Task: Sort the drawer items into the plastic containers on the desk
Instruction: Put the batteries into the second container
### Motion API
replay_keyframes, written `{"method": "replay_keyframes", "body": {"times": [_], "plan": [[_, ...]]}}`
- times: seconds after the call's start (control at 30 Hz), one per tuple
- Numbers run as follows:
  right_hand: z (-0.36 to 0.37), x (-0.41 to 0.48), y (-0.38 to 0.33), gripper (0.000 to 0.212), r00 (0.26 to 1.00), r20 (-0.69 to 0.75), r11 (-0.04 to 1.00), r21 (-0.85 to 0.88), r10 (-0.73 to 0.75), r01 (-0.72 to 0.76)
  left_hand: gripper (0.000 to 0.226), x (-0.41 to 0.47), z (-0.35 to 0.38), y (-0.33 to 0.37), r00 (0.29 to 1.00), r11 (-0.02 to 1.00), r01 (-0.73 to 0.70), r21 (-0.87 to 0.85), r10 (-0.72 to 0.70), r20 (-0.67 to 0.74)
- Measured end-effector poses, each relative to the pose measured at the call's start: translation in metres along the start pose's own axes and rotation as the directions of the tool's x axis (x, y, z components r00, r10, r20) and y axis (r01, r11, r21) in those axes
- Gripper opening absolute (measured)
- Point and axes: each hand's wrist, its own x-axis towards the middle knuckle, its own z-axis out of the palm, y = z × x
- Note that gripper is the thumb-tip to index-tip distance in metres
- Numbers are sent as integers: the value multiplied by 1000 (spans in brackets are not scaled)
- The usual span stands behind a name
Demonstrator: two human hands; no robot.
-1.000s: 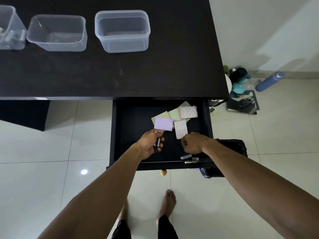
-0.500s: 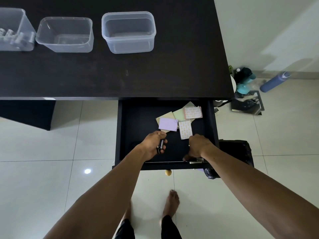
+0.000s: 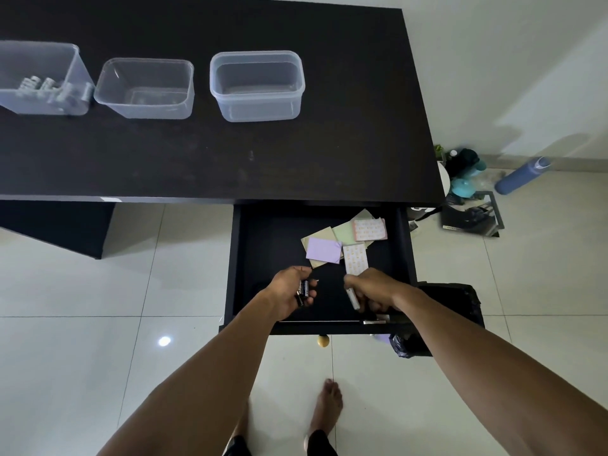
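**Right hand lifts a pale cylinder off the drawer's front edge**

Half a second back the right hand (image 3: pixel 375 287) was pressed down at the front lip of the drawer (image 3: pixel 263 245). Now it's up, fingers curled round a small pale cylinder (image 3: pixel 353 298), and a couple of small pieces (image 3: pixel 375 321) lie behind it on that lip. The left hand (image 3: pixel 289 292) hasn't shifted and is still clutching the dark batteries (image 3: pixel 303 288) over the drawer's middle. Their labels are too small to read.

Further back in the drawer sit the purple note (image 3: pixel 324 250), the tan and green papers under it and two patterned slips (image 3: pixel 356 258) (the print is just pale blocks from here).

On the table (image 3: pixel 296 159) three clear containers stand in a row. The left container (image 3: pixel 74 77) holds some silvery bits (image 3: pixel 39 85). The middle container (image 3: pixel 144 88) and the right container (image 3: pixel 256 85) show nothing inside.

A black bag (image 3: pixel 460 301) sits against the drawer's right side under the right forearm, and a blue bottle (image 3: pixel 523 176) lies on the floor by the wall.
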Motion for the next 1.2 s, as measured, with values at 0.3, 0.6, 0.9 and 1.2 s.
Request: {"method": "replay_keyframes", "body": {"times": [0.3, 0.6, 0.9, 1.2], "plan": [[-2, 5, 5, 37, 971, 219, 839, 542, -96, -39, 13, -5, 5, 1, 1000, 999, -1, -47, 2, 12], [4, -1, 1, 46, 981, 93, 581, 814, -171, 24, 20, -7, 0, 2, 989, 979, 12, -205, 19, 150], [14, -11, -8, 39, 987, -4, 652, 750, -162, 110, 26, -13, -1, 0, 980, 981, -47, -190, 82, 182], [26, -54, -39, 24, 952, -206, 673, 674, -224, 305, 27, -54, -15, 16, 961, 963, -156, -222, 199, 190]]}}
